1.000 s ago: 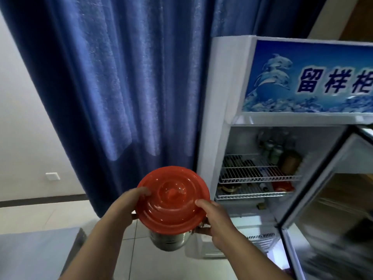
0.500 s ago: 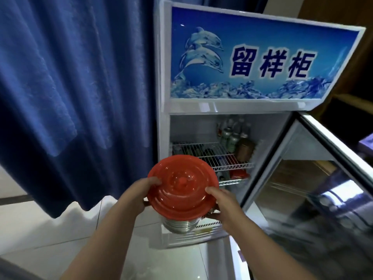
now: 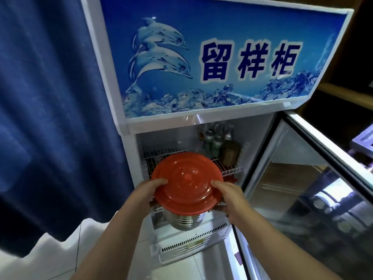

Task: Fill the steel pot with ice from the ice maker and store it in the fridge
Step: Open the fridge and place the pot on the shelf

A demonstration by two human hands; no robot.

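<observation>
A steel pot [image 3: 186, 220] covered by a round red lid [image 3: 186, 181] hangs in the air in front of the open fridge [image 3: 141, 146]. My left hand [image 3: 146, 196] grips the pot's left side, thumb lying on the lid's rim. My right hand [image 3: 231, 199] grips the right side the same way. The pot is level with the fridge's upper wire shelf [image 3: 228, 170], just outside the opening. What the pot holds is hidden by the lid.
The fridge's glass door [image 3: 306, 199] stands swung open to the right. Bottles [image 3: 214, 142] and a brown jar [image 3: 230, 152] occupy the right of the upper shelf. A blue curtain [image 3: 54, 118] hangs at the left. White floor tiles lie below.
I have stepped closer and turned right, so the fridge now fills the view. The pot, carried in both hands, has come up to the fridge opening.
</observation>
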